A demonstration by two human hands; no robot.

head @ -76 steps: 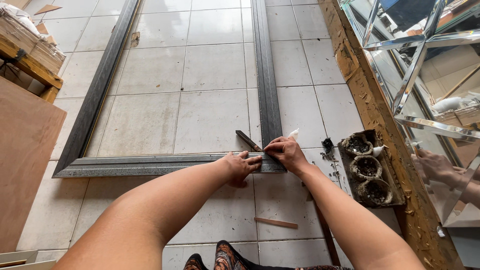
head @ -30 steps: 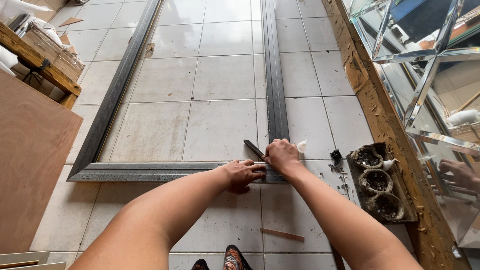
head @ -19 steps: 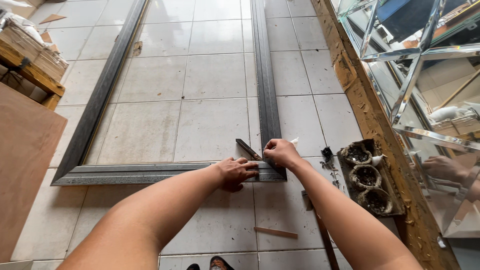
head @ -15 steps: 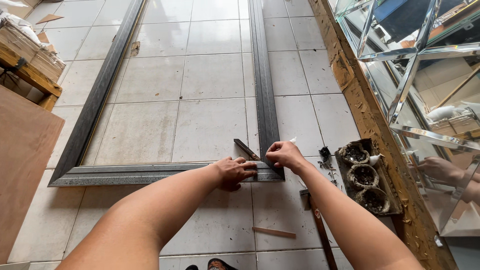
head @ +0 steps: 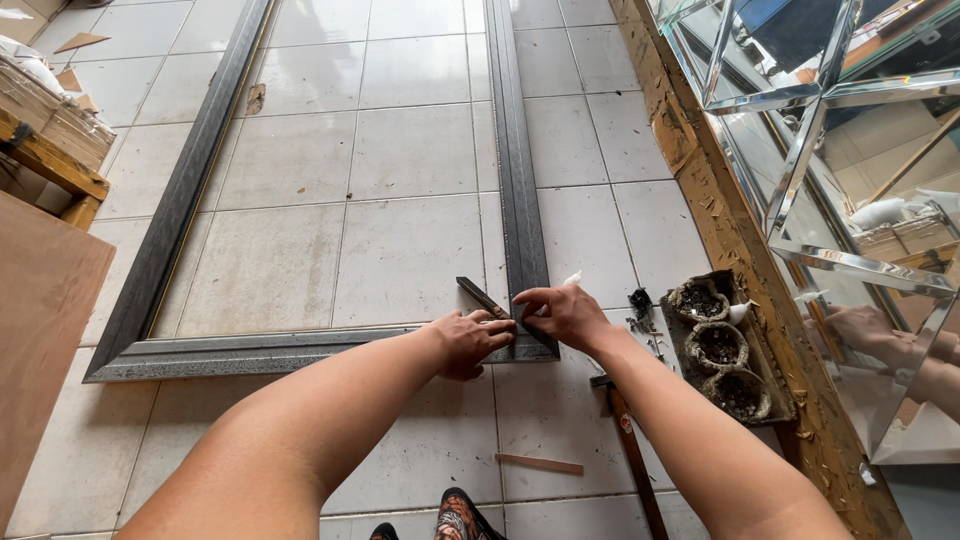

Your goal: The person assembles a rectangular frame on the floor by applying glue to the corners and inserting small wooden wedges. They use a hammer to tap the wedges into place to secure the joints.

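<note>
A large dark grey picture frame point(head: 515, 170) lies flat on the tiled floor. Both my hands are at its near right corner. My left hand point(head: 470, 340) presses down on the bottom rail beside a narrow dark strip point(head: 482, 296) that juts diagonally from the corner onto the tile inside the frame. My right hand point(head: 565, 315) rests on the corner joint with fingers bent, touching the right rail. Whether either hand grips a small part is hidden by the fingers.
A tray with three round crusted pots point(head: 720, 345) sits right of the corner, small dark hardware point(head: 640, 305) beside it. A hammer point(head: 630, 445) and a thin wooden stick point(head: 540, 463) lie near my feet. Mirror panels point(head: 830, 150) lean on the right; plywood point(head: 40, 330) stands left.
My head has shifted slightly, so the view slides a little. Both hands stay at the frame's near right corner with small finger adjustments only.
</note>
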